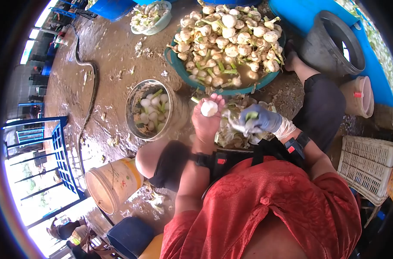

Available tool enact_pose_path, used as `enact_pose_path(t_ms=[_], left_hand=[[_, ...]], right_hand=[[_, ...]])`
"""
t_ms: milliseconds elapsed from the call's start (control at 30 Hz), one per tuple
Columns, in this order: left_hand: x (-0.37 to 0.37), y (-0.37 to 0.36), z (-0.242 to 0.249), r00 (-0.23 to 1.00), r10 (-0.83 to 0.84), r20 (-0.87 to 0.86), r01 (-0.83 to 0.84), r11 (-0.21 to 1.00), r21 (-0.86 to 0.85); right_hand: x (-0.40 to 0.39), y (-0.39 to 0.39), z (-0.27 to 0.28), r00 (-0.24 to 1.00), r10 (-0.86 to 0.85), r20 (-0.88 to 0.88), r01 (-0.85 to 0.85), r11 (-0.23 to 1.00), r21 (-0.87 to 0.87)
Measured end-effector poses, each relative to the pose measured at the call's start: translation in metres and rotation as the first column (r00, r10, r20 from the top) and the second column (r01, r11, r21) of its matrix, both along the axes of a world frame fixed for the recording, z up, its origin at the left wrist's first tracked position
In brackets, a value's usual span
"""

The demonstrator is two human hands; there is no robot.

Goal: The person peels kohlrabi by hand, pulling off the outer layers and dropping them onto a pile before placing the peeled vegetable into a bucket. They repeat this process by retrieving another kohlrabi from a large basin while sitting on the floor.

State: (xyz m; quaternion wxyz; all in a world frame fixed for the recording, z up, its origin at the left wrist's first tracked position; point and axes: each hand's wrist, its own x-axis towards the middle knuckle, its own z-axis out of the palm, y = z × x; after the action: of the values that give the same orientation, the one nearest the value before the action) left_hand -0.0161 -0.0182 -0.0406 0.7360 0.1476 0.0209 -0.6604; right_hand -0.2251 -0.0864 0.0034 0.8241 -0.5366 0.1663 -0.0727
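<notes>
A white, peeled garlic bulb (209, 108) with a short green stem lies in my bare left hand (207, 118), the fingers curled around it. My right hand (265, 119), in a blue-grey glove, is closed on pale and green garlic peel (249, 123), partly blurred. Below both hands is a heap of garlic peelings (231, 134). In front stands a wide green tub (179, 71) piled with unpeeled garlic bulbs (231, 36), some in brown water. To the left, a bucket (129, 97) holds several white peeled bulbs (153, 110).
A pale bucket (103, 190) lies tipped at my left knee. A black tub (330, 47), another bucket (358, 96) and a white crate (364, 164) are on the right. A hose (94, 86) crosses the wet floor. A basin of peelings (155, 26) stands farther off.
</notes>
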Motion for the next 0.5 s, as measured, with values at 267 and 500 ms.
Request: enact_pose_path(t_ms=[267,500], left_hand=[[0.012,-0.001,0.011,0.995,0.1,0.0,-0.1,0.994,-0.045],[0.044,0.005,0.055,0.826,0.528,0.198,-0.564,0.773,0.29]], right_hand=[[0.035,0.012,-0.028,0.917,-0.236,-0.321,-0.178,0.477,-0.861],[0.09,-0.074,-0.058,0.753,-0.488,-0.441,-0.079,0.598,-0.797]])
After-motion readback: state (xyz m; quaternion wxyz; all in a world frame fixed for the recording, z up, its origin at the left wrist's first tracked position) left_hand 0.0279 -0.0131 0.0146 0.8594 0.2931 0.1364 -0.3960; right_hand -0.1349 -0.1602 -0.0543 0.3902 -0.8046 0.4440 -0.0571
